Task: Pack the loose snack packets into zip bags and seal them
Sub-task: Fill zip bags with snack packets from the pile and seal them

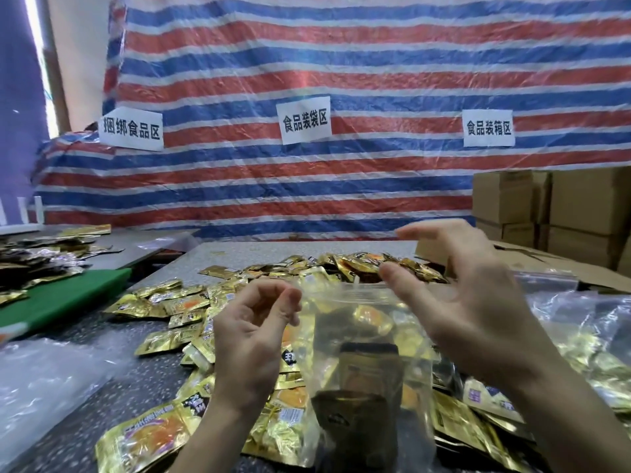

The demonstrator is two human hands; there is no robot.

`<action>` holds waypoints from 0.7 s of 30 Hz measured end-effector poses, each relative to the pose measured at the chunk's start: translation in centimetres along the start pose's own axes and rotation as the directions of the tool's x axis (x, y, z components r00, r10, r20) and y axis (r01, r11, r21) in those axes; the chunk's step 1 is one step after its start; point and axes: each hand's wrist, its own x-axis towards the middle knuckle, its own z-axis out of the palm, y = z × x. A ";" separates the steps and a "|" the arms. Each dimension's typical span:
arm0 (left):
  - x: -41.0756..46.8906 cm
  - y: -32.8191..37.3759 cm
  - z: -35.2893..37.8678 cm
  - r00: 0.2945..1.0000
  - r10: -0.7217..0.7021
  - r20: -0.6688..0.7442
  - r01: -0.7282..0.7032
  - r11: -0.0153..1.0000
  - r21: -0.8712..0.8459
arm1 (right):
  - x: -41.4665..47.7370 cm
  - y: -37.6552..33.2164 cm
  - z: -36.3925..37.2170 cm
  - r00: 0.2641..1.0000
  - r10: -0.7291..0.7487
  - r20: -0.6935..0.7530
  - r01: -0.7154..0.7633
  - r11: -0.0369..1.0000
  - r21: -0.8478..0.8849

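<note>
A clear zip bag hangs upright in front of me, with a few gold and dark snack packets inside. My left hand pinches the bag's top left corner between thumb and curled fingers. My right hand is spread beside the bag's top right edge, fingers straight, thumb tip close to the zip strip. It holds no packet. Loose gold snack packets lie in a wide heap on the speckled table, under and behind the bag.
Empty clear bags lie at the right, and crumpled plastic at the left. A green board and another packet pile sit far left. Cardboard boxes stand back right, against a striped tarp with paper signs.
</note>
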 end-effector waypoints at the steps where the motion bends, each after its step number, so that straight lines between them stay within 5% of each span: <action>1: -0.1 0.1 0.1 1.000 0.003 0.000 -0.003 1.000 0.004 | 0.3 -1.4 0.4 0.996 -0.075 0.048 0.079 0.994 -0.075; 6: -0.1 0.5 -0.1 1.000 0.015 -0.017 -0.015 1.000 -0.020 | 1.8 -5.7 3.2 0.935 -0.113 0.336 0.208 0.942 -0.264; 21: -0.3 0.3 -0.4 1.000 0.020 0.010 -0.019 0.999 -0.051 | 3.0 -6.5 3.4 0.905 -0.031 0.425 0.144 0.961 -0.237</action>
